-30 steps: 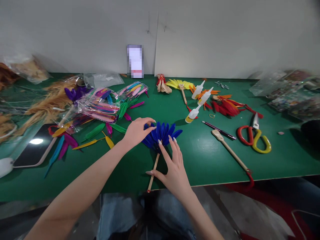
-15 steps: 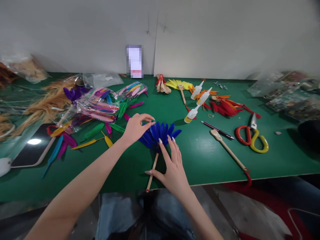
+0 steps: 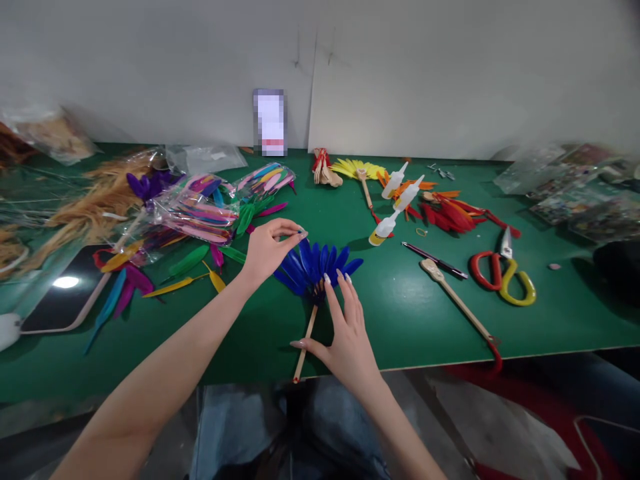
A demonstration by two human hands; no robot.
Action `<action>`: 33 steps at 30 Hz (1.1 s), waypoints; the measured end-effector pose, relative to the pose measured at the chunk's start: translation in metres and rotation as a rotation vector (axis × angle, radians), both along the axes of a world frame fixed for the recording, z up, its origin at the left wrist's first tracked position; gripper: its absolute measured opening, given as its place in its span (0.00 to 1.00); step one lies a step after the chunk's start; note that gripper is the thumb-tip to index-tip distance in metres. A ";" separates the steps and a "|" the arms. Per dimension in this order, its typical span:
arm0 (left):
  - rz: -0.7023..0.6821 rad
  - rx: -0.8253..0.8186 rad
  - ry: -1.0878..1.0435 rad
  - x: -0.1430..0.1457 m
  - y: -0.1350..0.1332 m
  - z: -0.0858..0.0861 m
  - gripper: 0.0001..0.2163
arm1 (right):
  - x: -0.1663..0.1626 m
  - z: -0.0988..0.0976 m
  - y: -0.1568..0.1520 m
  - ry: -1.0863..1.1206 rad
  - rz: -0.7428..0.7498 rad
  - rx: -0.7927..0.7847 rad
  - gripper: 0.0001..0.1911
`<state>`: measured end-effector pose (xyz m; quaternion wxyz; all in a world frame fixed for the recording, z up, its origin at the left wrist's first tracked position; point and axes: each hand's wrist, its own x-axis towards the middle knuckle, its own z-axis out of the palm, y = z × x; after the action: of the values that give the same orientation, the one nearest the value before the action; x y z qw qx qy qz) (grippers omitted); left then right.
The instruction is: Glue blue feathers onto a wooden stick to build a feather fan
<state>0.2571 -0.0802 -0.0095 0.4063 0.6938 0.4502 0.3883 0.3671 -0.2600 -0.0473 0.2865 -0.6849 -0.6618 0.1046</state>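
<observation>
A fan of blue feathers (image 3: 325, 263) lies on the green table, fixed to a thin wooden stick (image 3: 306, 343) that points towards me. My left hand (image 3: 273, 250) is closed in a pinch at the tip of a blue feather on the fan's upper left side. My right hand (image 3: 345, 327) is spread open over the fan's right side. Its fingertips touch the feather bases, and its thumb rests on the stick. Under the right fingers, part of the feather bases is hidden.
Right of the fan lie a pen (image 3: 435, 260), a carved wooden stick (image 3: 457, 300) and scissors (image 3: 505, 267). Several glue bottles (image 3: 383, 229) stand behind. Bagged colourful feathers (image 3: 200, 213) and a phone (image 3: 67, 290) are on the left. A yellow feather fan (image 3: 357, 169) lies further back.
My left hand has shifted slightly left and up, its pinch now above the fan's upper left feathers. The right index fingertip has moved slightly right, uncovering more of the feather bases.
</observation>
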 end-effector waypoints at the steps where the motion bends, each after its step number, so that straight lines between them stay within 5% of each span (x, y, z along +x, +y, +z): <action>1: -0.005 -0.005 -0.001 0.001 0.000 0.000 0.05 | 0.000 0.000 0.000 0.003 -0.002 -0.001 0.53; 33: -0.177 -0.032 0.221 0.003 -0.001 -0.005 0.08 | 0.000 0.002 0.000 -0.007 0.004 -0.005 0.52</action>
<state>0.2598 -0.0811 -0.0148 0.3979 0.7627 0.4355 0.2652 0.3670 -0.2601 -0.0452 0.2823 -0.6847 -0.6638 0.1045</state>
